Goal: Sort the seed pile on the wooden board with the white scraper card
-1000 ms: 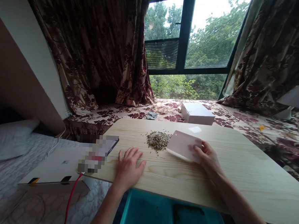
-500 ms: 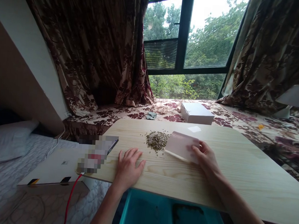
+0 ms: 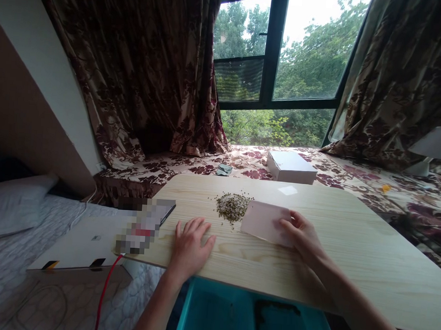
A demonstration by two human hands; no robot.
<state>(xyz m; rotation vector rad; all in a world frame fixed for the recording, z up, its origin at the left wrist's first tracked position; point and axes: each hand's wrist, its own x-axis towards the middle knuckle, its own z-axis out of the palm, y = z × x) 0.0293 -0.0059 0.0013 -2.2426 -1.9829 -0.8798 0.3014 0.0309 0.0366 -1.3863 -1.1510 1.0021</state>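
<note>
Between thumb and fingers, my right hand (image 3: pixel 303 236) grips a thin translucent pinkish sheet, like a flat scraper (image 3: pixel 264 221), by its right end. The sheet's left edge is close to a heap of small greenish grains mixed with white ones (image 3: pixel 233 207); whether it touches them I cannot tell. Strays lie scattered round the heap. My left hand (image 3: pixel 192 245) rests palm down on the pale wooden table (image 3: pixel 331 251), fingers spread, holding nothing, to the left of the heap and nearer to me.
Below the table's near edge stands a teal divided tray (image 3: pixel 215 309), dark residue in its right compartment. A blurred-out device (image 3: pixel 142 230) with a red cable (image 3: pixel 104 290) lies at the left edge. A white box (image 3: pixel 292 162) sits on the window seat behind.
The sheet in my right hand has tilted and its near side has shifted slightly toward me. My left hand and the grain heap look the same.
</note>
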